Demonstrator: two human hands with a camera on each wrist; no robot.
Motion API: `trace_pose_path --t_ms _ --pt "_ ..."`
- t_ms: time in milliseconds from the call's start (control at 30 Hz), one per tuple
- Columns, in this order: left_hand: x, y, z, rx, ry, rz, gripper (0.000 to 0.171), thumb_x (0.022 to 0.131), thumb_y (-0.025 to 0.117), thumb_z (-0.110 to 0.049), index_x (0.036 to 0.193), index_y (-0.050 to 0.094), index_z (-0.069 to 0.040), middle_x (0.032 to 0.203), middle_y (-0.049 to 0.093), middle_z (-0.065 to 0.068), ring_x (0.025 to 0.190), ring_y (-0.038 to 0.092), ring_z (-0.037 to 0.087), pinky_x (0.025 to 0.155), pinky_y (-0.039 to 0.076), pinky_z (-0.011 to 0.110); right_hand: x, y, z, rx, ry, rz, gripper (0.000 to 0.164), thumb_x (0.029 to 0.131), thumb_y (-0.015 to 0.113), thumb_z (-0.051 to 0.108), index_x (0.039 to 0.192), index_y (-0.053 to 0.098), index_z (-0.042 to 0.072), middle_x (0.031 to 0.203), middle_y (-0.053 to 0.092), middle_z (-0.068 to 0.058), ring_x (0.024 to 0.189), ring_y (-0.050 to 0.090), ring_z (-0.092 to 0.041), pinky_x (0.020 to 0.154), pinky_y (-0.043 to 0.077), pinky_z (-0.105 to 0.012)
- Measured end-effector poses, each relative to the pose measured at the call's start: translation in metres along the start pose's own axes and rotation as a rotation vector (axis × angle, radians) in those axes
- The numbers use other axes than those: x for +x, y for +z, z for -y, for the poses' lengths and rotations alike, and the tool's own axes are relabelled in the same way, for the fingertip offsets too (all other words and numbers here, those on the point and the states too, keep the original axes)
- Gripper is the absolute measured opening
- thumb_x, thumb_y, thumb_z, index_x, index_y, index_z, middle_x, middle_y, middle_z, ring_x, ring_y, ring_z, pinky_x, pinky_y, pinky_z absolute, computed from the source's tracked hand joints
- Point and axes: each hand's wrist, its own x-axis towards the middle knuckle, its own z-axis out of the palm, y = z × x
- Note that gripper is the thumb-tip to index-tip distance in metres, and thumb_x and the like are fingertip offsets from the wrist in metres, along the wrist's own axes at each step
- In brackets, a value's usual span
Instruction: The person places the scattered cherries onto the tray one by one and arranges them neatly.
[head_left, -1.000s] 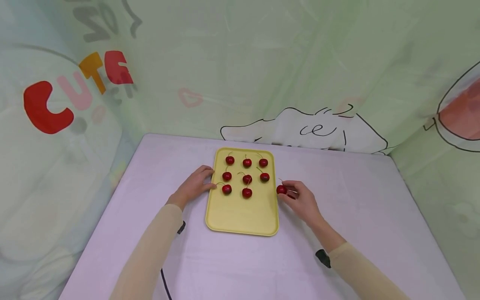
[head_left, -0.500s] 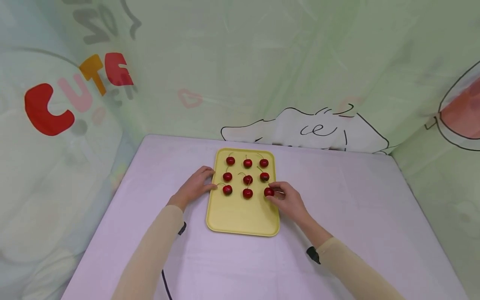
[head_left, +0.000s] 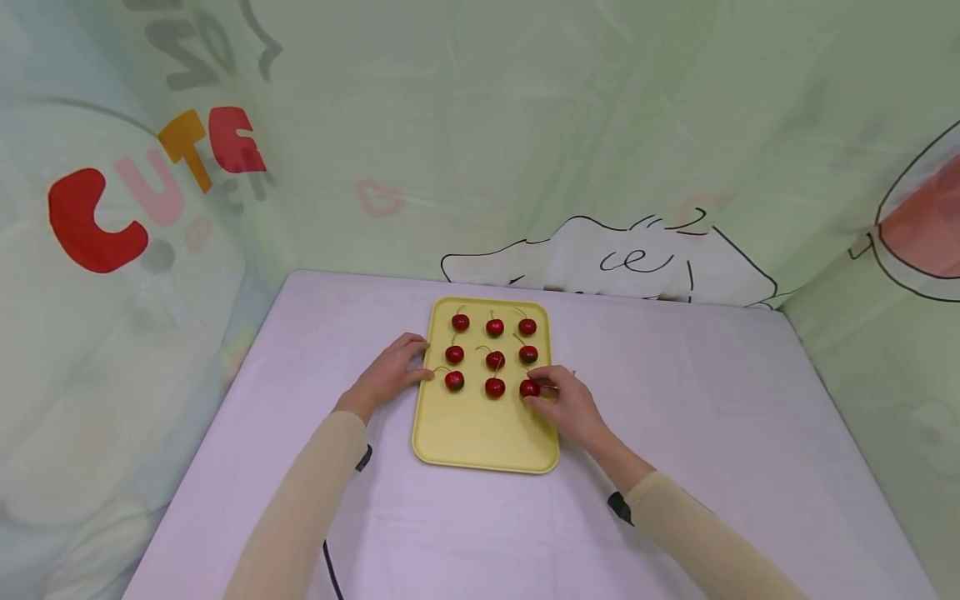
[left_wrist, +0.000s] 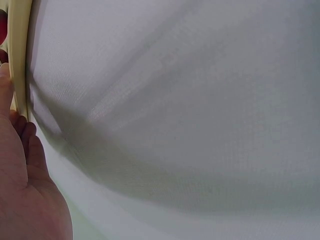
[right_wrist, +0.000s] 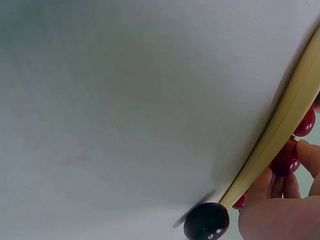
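Note:
Several red cherries with stems lie in rows on the yellow tray (head_left: 483,440), one of them a front-row cherry (head_left: 495,388). My right hand (head_left: 570,407) reaches over the tray's right edge and pinches a cherry (head_left: 528,389) between thumb and fingers at the right end of the front row. In the right wrist view this held cherry (right_wrist: 285,159) sits at the fingertips, just inside the rim. My left hand (head_left: 388,371) holds the tray's left rim, thumb and fingers on it; the left wrist view shows the thumb over the rim (left_wrist: 19,55).
A dark cherry-like fruit (right_wrist: 206,221) lies outside the tray in the right wrist view; my right hand mostly hides it in the head view. A pale lilac cloth (head_left: 712,400) covers the table. Printed fabric (head_left: 525,125) stands behind and at both sides.
My right hand has carried the cherry leftward, from outside the tray's right edge to the right end of the front row. The left hand has stayed on the rim.

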Motion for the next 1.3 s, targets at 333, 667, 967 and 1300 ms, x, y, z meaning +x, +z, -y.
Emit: trace_pose_path --t_ms 333,667,967,1300 --pt "0.0 0.001 0.001 0.005 -0.013 0.006 0.057 0.091 0.07 -0.027 0.136 0.052 0.004 0.137 0.048 0.012 0.131 0.044 0.026 0.115 0.033 0.037 0.001 -0.001 0.002 -0.127 -0.037 0.016 0.037 0.083 0.078 0.007 0.116 0.062 0.001 0.111 0.063 -0.012 0.1 0.061 -0.025 0.089 0.055 -0.042" --pt "0.001 0.001 0.001 0.014 -0.006 0.001 0.056 0.092 0.07 -0.027 0.135 0.052 0.004 0.136 0.048 0.011 0.13 0.045 0.026 0.115 0.033 0.036 0.0 -0.004 0.009 -0.171 -0.068 0.069 0.037 0.085 0.076 0.007 0.118 0.06 -0.001 0.114 0.06 -0.014 0.101 0.059 -0.026 0.09 0.055 -0.041" --pt "0.001 0.002 0.002 0.019 0.0 -0.003 0.056 0.091 0.071 -0.026 0.134 0.053 0.004 0.135 0.049 0.012 0.129 0.046 0.026 0.115 0.034 0.036 0.001 -0.006 0.009 -0.217 -0.06 0.075 0.038 0.086 0.076 0.009 0.12 0.06 0.001 0.116 0.06 -0.013 0.101 0.058 -0.025 0.089 0.055 -0.041" --pt "-0.001 0.001 0.001 0.02 0.013 -0.013 0.056 0.09 0.072 -0.025 0.134 0.053 0.004 0.134 0.049 0.012 0.128 0.046 0.026 0.114 0.035 0.037 -0.004 -0.016 0.009 -0.147 -0.072 0.015 0.04 0.084 0.076 0.008 0.12 0.06 -0.003 0.117 0.06 -0.016 0.108 0.06 -0.031 0.094 0.054 -0.045"
